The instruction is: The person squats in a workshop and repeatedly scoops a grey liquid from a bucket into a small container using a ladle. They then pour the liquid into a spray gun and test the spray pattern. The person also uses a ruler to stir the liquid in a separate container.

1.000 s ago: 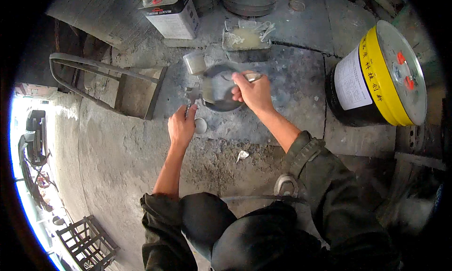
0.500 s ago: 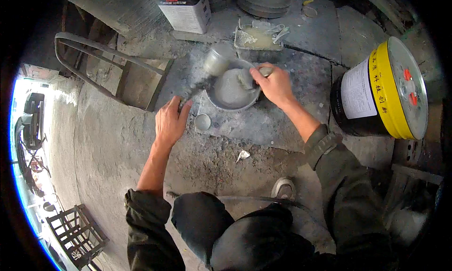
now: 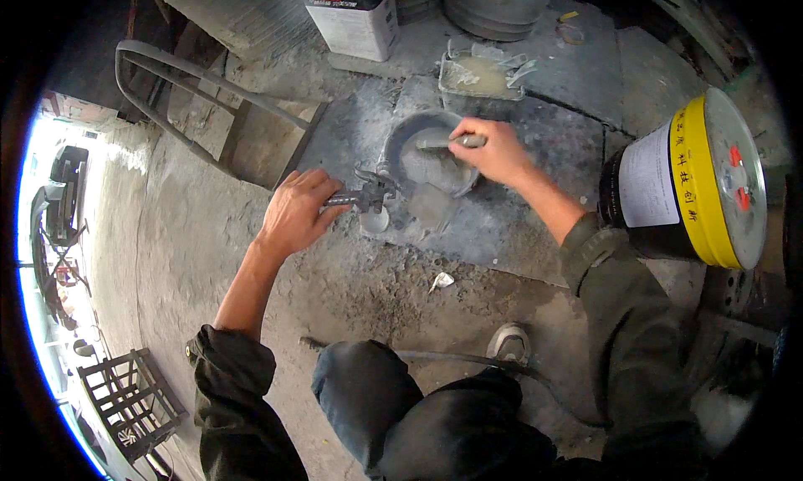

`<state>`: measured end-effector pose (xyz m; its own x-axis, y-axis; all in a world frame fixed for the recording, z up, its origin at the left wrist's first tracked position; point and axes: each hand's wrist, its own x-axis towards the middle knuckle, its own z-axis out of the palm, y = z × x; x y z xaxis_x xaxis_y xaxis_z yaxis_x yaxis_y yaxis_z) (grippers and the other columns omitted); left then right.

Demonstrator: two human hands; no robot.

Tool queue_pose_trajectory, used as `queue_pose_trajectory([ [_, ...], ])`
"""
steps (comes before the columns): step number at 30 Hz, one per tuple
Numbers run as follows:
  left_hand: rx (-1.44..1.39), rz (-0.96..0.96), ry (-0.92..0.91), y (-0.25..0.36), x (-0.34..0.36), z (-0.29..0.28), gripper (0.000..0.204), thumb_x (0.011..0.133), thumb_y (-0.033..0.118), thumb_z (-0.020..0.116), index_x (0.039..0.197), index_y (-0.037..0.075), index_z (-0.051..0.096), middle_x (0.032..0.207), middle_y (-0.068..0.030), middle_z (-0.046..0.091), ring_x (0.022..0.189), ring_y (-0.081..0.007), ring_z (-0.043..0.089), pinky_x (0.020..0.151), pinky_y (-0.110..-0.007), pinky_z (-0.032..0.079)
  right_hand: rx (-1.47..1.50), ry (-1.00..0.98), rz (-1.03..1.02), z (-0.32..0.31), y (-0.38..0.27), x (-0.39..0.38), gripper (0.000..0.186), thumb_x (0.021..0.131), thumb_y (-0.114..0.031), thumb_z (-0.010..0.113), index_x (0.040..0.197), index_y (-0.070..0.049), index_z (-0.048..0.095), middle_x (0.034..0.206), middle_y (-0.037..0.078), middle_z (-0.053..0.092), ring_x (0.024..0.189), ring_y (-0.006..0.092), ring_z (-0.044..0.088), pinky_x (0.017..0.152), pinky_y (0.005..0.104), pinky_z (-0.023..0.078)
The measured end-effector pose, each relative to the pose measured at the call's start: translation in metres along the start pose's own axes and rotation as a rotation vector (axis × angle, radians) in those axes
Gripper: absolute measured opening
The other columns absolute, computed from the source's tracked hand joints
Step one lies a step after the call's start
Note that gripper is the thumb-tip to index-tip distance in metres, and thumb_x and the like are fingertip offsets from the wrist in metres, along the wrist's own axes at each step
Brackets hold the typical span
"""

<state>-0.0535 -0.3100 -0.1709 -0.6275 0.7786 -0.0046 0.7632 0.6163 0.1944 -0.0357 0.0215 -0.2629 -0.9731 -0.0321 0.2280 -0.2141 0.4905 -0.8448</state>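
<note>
Grey paste lies in a shallow round bowl on the dusty concrete floor, at about twelve o'clock from the person's knees. It looks thick and mostly blended, though streaks suggest the mixing is not finished. At the bowl's three o'clock edge the right hand is closed around a stirring tool whose tip sits in the paste. At eight o'clock of the bowl the left hand, arm extended, curls loosely over a small metal clamp on the floor.
</note>
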Motion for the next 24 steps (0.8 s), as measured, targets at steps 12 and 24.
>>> queue_pose_trajectory([
  [12,0.091,-0.059,-0.092,0.018,0.023,-0.005,0.024,0.080,0.023,0.066,0.096,0.005,0.063,0.087,-0.0092,0.057,0.088,-0.0301,0.059,0.068,-0.041,0.049,0.421,-0.192,0.203,-0.014,-0.055,-0.005,0.013,0.088,-0.014,0.065,0.086,-0.001,0.063,0.070,0.004,0.064,0.057,0.0082,0.059,0.049,0.0221,0.045],
  [24,0.197,0.037,-0.062,0.019,0.022,-0.019,0.030,0.078,0.031,0.069,0.089,0.004,0.061,0.088,-0.0078,0.056,0.090,-0.0265,0.059,0.069,-0.038,0.051,0.198,-0.004,0.265,-0.025,-0.022,0.002,0.017,0.086,-0.019,0.067,0.083,-0.004,0.063,0.065,0.008,0.065,0.053,0.0142,0.061,0.048,0.0281,0.046],
])
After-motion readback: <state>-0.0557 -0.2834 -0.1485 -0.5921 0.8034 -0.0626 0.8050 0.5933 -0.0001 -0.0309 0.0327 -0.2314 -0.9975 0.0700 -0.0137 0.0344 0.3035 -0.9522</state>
